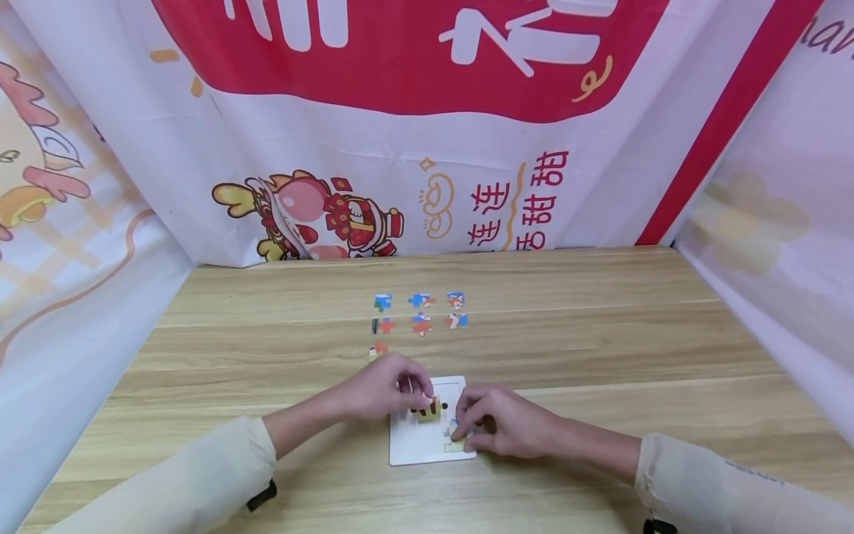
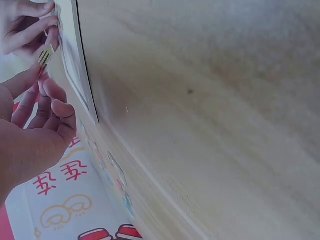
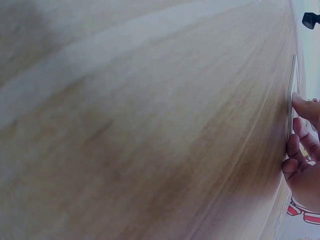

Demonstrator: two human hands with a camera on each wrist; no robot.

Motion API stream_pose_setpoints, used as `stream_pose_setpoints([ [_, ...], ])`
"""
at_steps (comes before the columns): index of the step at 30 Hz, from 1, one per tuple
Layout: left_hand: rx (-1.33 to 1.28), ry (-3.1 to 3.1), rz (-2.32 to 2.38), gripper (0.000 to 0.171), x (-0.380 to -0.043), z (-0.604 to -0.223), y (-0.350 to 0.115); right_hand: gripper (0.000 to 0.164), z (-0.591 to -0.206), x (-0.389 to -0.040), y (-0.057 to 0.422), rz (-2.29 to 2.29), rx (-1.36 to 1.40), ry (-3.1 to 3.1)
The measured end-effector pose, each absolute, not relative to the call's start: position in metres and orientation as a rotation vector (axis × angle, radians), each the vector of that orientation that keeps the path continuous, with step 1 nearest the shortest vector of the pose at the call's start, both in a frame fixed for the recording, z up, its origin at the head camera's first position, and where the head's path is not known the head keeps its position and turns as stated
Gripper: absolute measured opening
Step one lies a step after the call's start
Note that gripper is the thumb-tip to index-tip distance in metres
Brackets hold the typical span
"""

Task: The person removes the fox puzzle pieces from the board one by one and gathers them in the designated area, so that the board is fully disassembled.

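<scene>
My left hand [image 1: 385, 387] pinches a yellow jigsaw piece [image 1: 428, 410] with dark stripes between thumb and fingertips, over the middle of a white puzzle board [image 1: 408, 446]. In the left wrist view this striped piece stands tilted above the board's face. My right hand [image 1: 508, 421] has thumb and fingertips on a pale yellow and blue jigsaw piece [image 1: 455, 446] at the board's near right corner. Its fingers partly cover that piece. The right wrist view shows the thumb [image 3: 305, 106] on the board and the outer fingers bent at its edge.
Beyond the board, several loose jigsaw pieces lie in rows, among them a fox-face piece [image 1: 456, 300] and a red one [image 1: 422, 326]. Another piece [image 1: 378, 348] lies just past my left hand. Printed cloth [image 1: 400, 133] hangs behind the wooden table [image 1: 267, 326] and at both sides.
</scene>
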State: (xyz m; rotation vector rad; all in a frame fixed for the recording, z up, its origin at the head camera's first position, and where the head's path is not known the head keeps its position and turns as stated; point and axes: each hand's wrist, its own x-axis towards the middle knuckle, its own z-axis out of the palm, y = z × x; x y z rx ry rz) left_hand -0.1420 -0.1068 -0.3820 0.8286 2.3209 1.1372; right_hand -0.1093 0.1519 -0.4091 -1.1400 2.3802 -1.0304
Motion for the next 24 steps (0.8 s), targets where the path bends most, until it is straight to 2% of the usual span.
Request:
stream_pose_setpoints([
  [15, 0.754, 2.347, 1.159, 0.003, -0.155, -0.382, -0.108, 0.018, -0.413, -0.110, 0.152, -1.038, -1.162, 2.386],
  [24, 0.812, 2.395, 1.235, 0.004, -0.168, -0.383, -0.113, 0.018, -0.413, -0.111, 0.152, -1.030, -1.180, 2.398],
])
